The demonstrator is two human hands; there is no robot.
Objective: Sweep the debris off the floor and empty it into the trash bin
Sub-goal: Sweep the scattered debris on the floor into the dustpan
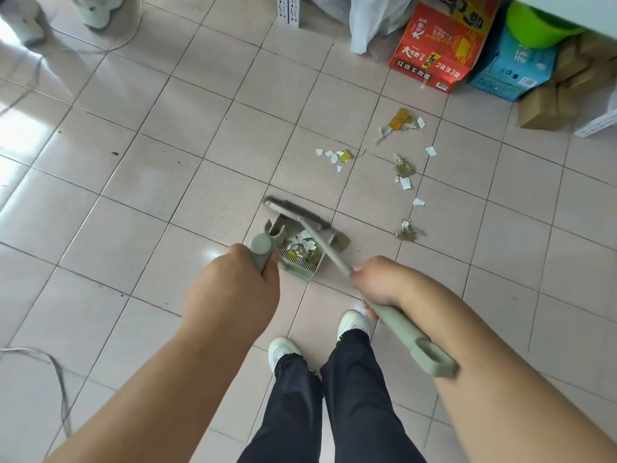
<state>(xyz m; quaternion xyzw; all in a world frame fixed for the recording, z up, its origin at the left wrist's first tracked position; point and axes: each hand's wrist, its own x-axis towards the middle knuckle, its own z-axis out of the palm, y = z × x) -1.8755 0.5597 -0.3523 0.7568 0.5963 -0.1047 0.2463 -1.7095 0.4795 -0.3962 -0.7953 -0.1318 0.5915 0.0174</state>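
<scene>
On the tiled floor (213, 128), just ahead of the white shoes (283, 352): pale green dustpan (300, 259) lying tilted, mouth toward two o'clock, some torn paper and wrapper bits already inside. Broom (334, 255) of the same green, dark bristle head at the pan's mouth, long handle running back toward five o'clock.

Left hand (233, 292) curled round the dustpan's upright handle, just below its clip end. Right hand (377, 282) wrapped round the broom shaft about midway, looped end of the handle sticking out behind the forearm.

Debris (404, 168) scattered from twelve to three o'clock of the pan: white paper scraps, a yellow wrapper, crumpled clear film, a small clump nearest at three o'clock, well apart from the farthest yellow piece near the red carton (437, 51).

Likely handling: scraps very light and flat, prone to skitter or lift on a quick stroke and to slip under the pan's lip; film bits springy, apt to cling to bristles. Short, low, gentle strokes probably best, pan edge pressed flat to the tile. Both tools stiff light plastic, easy one-handed; grip on the broom at mid-shaft gives control, grip high on the pan handle keeps it steady. Pan best kept tipped back when lifted, contents loose.

No trash bin identifiable with certainty in view; green tub (534, 25) at one o'clock unclear.
</scene>
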